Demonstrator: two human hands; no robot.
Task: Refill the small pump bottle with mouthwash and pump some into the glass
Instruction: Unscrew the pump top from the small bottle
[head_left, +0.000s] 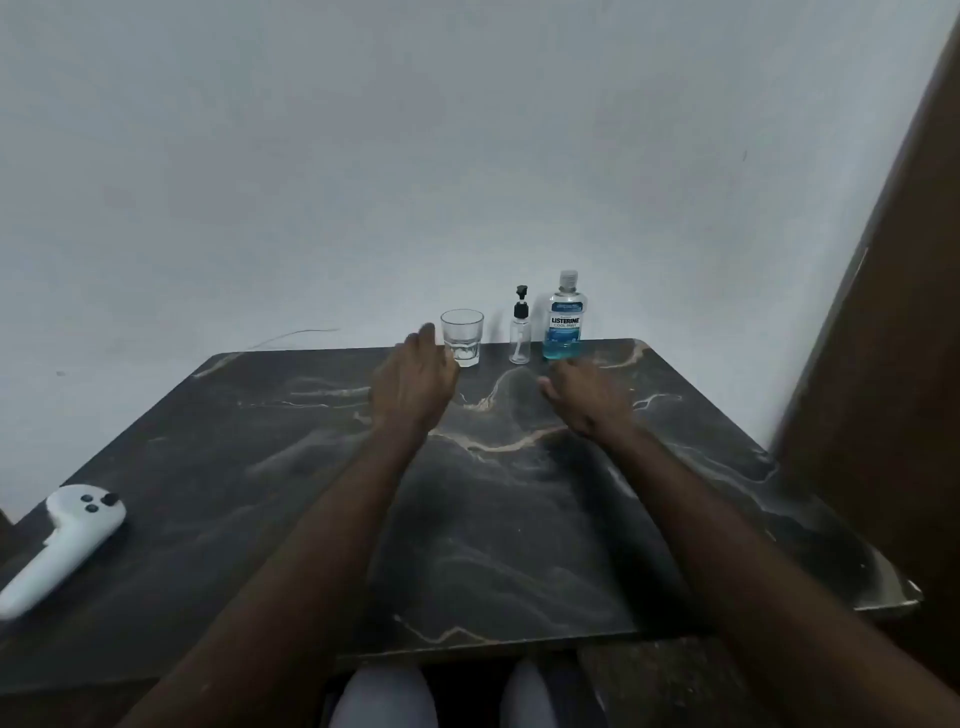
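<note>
The small pump bottle (520, 338) stands upright at the far edge of the dark marbled worktop (519, 530), at about 12 o'clock. It is slim and clear with a black pump head, and looks nearly empty. Just beside it at 3 o'clock is the mouthwash bottle (565, 322), clear with blue liquid, a blue Listerine label and a pale cap. At the pump bottle's 9 o'clock sits a clear, faceted glass (462, 338). The left hand (415, 387) hovers beside the glass, fingers loose and holding nothing; contact is unclear. The right hand (589, 397), fingers spread and empty, is near the mouthwash bottle. A white controller (67, 540) lies at 8 o'clock.
</note>
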